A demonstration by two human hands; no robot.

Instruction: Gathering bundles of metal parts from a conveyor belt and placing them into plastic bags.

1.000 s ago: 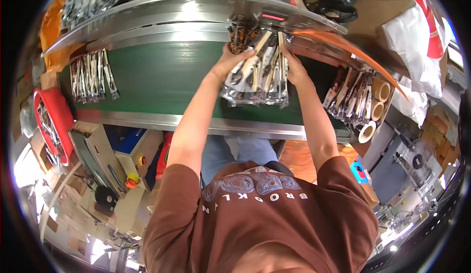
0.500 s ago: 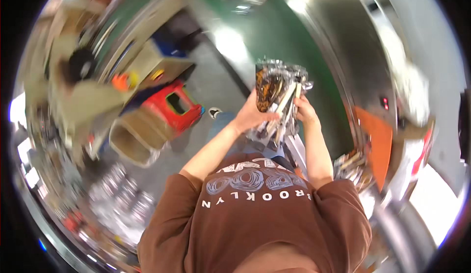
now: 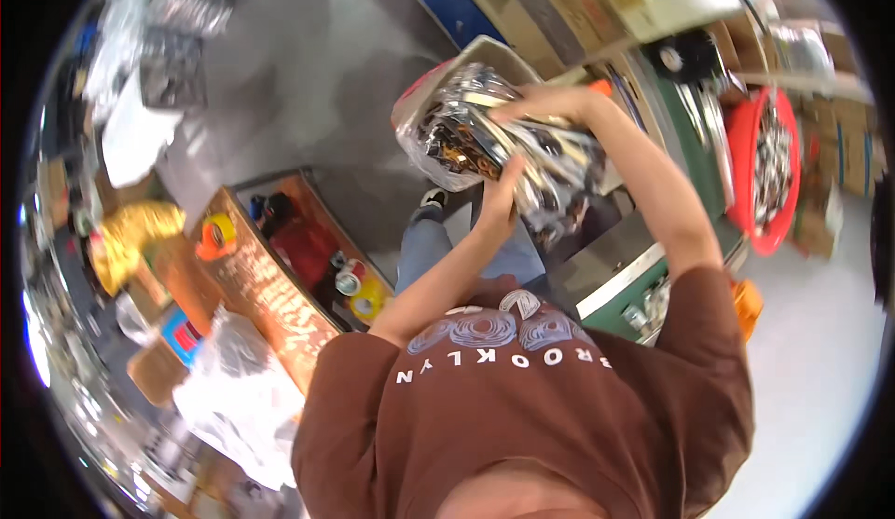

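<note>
A thick bundle of clear plastic packets (image 3: 550, 160) is held in front of me. Dark, amber-patterned and cream long slim pieces show through the film, but their kind is unclear. From below, my left hand (image 3: 503, 202) grips the bundle's near side, thumb up. My right hand (image 3: 550, 104) is curled over its far side and slightly blurred. Just beyond the bundle stands a pale bin (image 3: 485, 51) with a plastic liner. The bundle overlaps its opening and hides most of the inside; more clear packets (image 3: 461, 100) appear there, and I cannot tell whether they are apart from the bundle.
A worn wooden-topped bench (image 3: 270, 286) with an open compartment of tape rolls stands left. On it are an orange tape roll (image 3: 218, 237) and a white plastic bag (image 3: 238, 398). To the right are a green-topped table (image 3: 685, 132) and a red basin (image 3: 741, 160) of small packets.
My body has turned, so the bin is now in front of me. Both hands still hold the bundle; my right hand has moved from its side to over its far side.
</note>
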